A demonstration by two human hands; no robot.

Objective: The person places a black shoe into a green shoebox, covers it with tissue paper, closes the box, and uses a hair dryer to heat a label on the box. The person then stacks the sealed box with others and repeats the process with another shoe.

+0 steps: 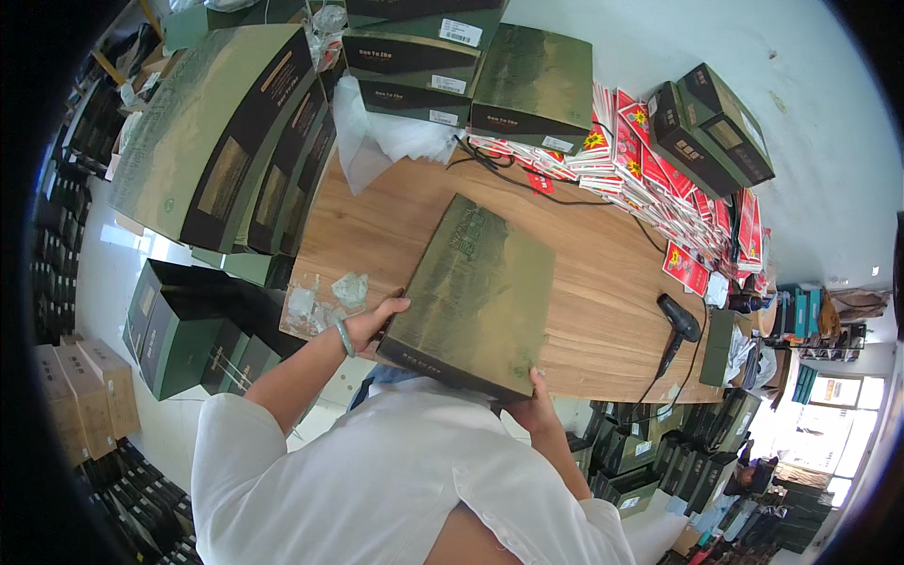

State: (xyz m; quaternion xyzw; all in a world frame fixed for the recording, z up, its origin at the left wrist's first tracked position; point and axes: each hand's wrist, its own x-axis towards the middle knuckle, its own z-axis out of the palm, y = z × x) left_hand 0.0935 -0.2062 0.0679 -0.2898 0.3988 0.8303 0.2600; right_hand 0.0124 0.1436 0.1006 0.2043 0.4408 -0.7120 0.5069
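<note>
A green shoebox (476, 297) with a dark front side lies tilted at the near edge of the wooden table, close against my body. My left hand (373, 318) grips its left near corner, thumb on the lid and the other fingers out of sight beneath or behind the side. At the right near corner my right hand (538, 407) holds the box, its thumb up along the edge and most fingers hidden underneath. The lid is closed, so the inside cannot be seen. Crumpled clear plastic scraps (325, 299) lie beside my left hand.
More green shoeboxes stand stacked at the far side (532, 85) and the left (235, 141) of the wooden table (603, 320). Red and white cards (650, 184) lie heaped along the back with black cables. A black hair dryer (679, 320) rests at the right, its cord hanging off the edge.
</note>
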